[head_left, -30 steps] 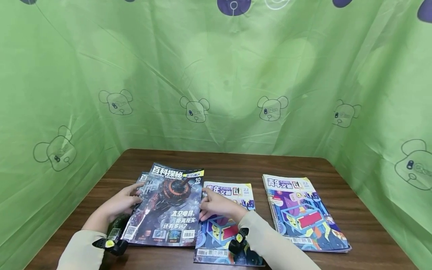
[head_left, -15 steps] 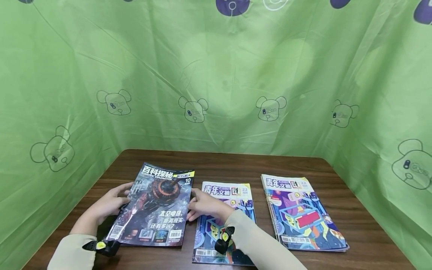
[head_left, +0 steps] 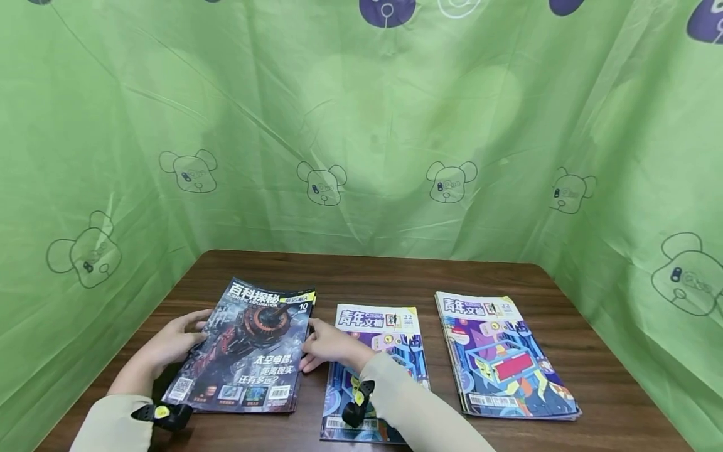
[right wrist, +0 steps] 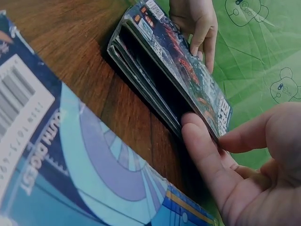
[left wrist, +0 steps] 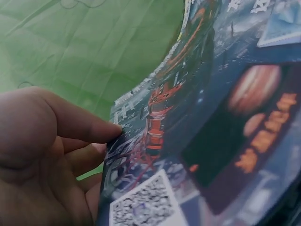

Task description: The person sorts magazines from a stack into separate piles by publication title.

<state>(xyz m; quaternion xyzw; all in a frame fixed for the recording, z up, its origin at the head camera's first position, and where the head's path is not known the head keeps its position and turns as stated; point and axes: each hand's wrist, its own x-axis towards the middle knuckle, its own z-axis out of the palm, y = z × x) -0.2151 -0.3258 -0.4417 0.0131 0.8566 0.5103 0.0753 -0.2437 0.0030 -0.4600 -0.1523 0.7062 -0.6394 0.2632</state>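
Observation:
A dark science magazine point(head_left: 254, 351) with a red-and-black ring on its cover lies tilted at the table's left. My left hand point(head_left: 169, 342) pinches its left edge; in the left wrist view the thumb point(left wrist: 89, 120) presses the cover while the fingers curl underneath. On the opposite edge, my right hand point(head_left: 336, 345) pinches with thumb above and fingers below. The right wrist view shows a dark gap between this held magazine and more magazines point(right wrist: 141, 84) beneath it. Parts of both hands' fingers are hidden under the magazine.
A purple youth magazine point(head_left: 378, 323) lies in the middle, partly under my right forearm. To the right is a stack of the same purple magazines point(head_left: 503, 358). Green curtain point(head_left: 361, 125) surrounds the brown wooden table point(head_left: 452, 276) at the back and sides.
Both hands have carried the science magazine left, away from the middle purple magazine, and lowered it over the left pile. The purple magazines have stayed in place.

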